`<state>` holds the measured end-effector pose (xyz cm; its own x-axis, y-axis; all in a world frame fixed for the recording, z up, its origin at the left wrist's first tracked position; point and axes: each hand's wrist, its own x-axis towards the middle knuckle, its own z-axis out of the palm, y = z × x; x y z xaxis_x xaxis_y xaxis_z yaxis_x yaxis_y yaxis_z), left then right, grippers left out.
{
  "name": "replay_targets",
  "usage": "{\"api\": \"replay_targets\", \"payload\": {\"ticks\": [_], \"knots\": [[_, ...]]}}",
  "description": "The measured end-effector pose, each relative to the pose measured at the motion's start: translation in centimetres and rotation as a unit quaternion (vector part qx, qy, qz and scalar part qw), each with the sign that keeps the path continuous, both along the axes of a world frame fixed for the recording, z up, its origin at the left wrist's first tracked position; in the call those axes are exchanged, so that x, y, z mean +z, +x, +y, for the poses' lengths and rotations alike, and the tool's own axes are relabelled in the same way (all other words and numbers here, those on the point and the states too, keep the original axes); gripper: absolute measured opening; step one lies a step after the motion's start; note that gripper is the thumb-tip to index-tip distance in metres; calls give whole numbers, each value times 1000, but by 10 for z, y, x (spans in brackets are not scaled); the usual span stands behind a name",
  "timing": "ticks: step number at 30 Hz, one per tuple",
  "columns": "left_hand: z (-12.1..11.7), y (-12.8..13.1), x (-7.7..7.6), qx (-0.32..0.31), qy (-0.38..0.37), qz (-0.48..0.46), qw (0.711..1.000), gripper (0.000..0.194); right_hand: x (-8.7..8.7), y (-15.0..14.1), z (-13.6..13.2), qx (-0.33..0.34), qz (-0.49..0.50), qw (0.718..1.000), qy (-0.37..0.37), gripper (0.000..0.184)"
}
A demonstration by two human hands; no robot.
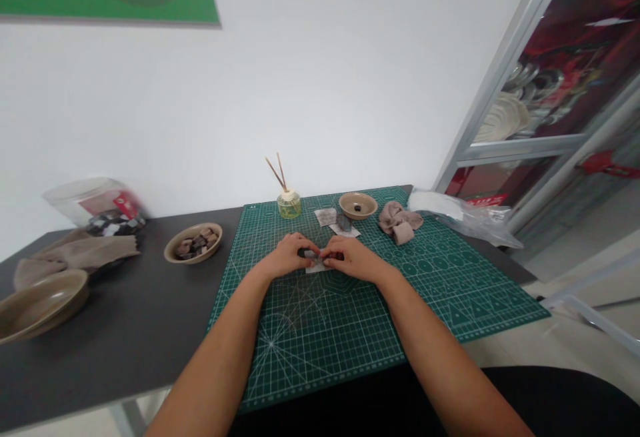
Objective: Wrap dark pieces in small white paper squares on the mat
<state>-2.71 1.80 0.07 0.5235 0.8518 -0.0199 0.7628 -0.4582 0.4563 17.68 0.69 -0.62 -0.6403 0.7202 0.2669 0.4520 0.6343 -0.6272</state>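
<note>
Both my hands meet over the green cutting mat [350, 330]. My left hand [287, 255] and my right hand [350, 257] have their fingers pinched together on a small dark stone [306, 252] that lies on a small pale sheet [316, 267]. The fingers cover most of the stone and the sheet. Just beyond my hands, a second dark stone [344, 222] rests on another pale sheet [345, 230].
A reed diffuser [289, 203], a tan bowl [358, 205] with one stone and a crumpled beige cloth [399, 221] sit at the mat's far edge. To the left are a bowl of stones [194, 243], a plastic jar [100, 207], a folded cloth [75, 253] and an empty dish [40, 300]. A plastic bag [460, 213] lies right.
</note>
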Motion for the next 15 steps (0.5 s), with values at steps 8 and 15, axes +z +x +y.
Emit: {"api": "replay_targets", "payload": {"ticks": [8,15], "knots": [[1,-1,-2,-14,12,-23,1000,28,0,5,2,-18,-6,1000,22,19],[0,0,-2,4,8,-14,1000,27,0,5,1,3,-28,1000,13,12]]}}
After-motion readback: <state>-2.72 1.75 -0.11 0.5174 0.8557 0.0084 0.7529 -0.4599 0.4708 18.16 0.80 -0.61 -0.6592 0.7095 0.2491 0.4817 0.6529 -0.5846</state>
